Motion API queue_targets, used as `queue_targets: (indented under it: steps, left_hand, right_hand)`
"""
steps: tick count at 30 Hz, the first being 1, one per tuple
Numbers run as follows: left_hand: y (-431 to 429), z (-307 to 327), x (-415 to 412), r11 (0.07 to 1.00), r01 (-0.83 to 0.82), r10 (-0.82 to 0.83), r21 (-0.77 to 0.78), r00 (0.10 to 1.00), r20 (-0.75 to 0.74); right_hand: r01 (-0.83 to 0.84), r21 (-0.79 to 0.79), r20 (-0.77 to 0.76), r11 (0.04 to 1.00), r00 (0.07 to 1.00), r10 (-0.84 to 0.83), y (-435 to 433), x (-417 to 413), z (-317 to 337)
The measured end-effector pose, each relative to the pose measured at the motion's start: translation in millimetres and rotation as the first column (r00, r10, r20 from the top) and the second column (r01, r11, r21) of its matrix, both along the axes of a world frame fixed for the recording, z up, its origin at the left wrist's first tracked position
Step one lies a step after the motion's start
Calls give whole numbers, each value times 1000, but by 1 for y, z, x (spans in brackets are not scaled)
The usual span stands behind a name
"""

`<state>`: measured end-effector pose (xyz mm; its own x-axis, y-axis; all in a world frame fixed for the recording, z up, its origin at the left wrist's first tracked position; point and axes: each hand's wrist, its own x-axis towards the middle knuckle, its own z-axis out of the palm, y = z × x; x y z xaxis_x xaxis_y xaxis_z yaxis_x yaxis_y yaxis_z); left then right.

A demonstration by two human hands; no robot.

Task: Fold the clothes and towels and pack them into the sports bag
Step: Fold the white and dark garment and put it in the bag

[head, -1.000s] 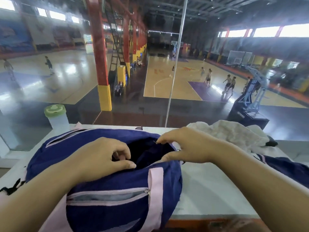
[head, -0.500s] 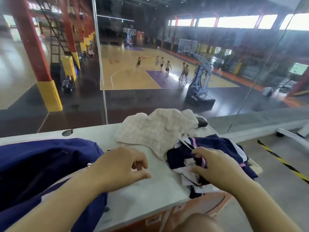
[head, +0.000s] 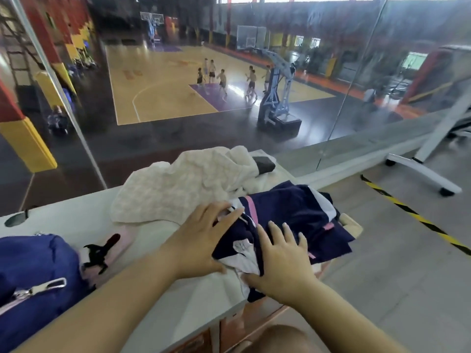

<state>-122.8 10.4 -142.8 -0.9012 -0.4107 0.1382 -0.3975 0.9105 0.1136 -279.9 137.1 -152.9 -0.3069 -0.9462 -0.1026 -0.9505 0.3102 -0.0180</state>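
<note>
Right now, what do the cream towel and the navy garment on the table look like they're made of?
Cream towel: looks like thick cotton terry or waffle weave, matte, with a bumpy, quilted texture and soft bulky folds. Navy garment: seems to be a thin synthetic sportswear knit, probably polyester, going by its smooth surface, limp flat drape, and pink and white stripe trim.

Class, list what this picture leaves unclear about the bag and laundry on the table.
In the head view:
Sports bag: cut off by the left edge; contents unseen.
Navy garment: crumpled under left hand and right hand; type unclear.
Dark block: half covered by the towel; unidentifiable.
</note>
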Motion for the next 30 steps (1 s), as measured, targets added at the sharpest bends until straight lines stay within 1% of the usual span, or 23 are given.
queue_targets:
  steps: [2,5,7,9,11,14,16,19,23,26,28,30]
  left_hand:
    - [-5,-5,-12,997,61,-60,-56,998,26]
    - [-6,-13,-33,979,164,-151,-119,982,116]
    - [-3,-20,-48,965,233,-212,-117,963,168]
    - [4,-25,-59,951,290,-275,-106,952,133]
    - [8,-34,-69,939,320,-313,-124,947,72]
    - [11,-39,-81,950,298,-300,-94,954,-12]
    - [15,-37,-88,941,308,-321,-138,943,-82]
    - [19,-36,-95,922,314,-352,-228,924,-149]
    - [22,-38,-97,954,261,-282,-149,948,-145]
    - [28,-31,-97,969,228,-239,-93,962,-133]
    - [31,-28,-96,971,223,-234,-86,963,-134]
    - [35,-26,-92,973,220,-229,-72,960,-159]
  right_hand:
    - [-60,-12,28,998,998,60,6,-16,0]
    - [-140,-24,77,990,987,142,20,-43,3]
    - [-168,-26,113,985,979,170,29,-60,6]
    - [-159,-13,105,987,982,159,39,-69,10]
    - [-101,-18,67,995,993,102,48,-67,9]
    - [-54,-143,-30,988,998,51,60,-47,0]
    - [-56,-203,-111,978,993,34,59,-36,-11]
    - [-32,-192,-172,981,985,-2,50,-32,-28]
    - [-9,-174,-211,985,977,-29,45,-41,-38]
    - [-105,-312,-276,944,961,16,45,-55,-39]
    - [-178,-402,-257,898,963,75,45,-66,-35]
    - [-186,-409,-204,893,973,108,47,-75,-26]
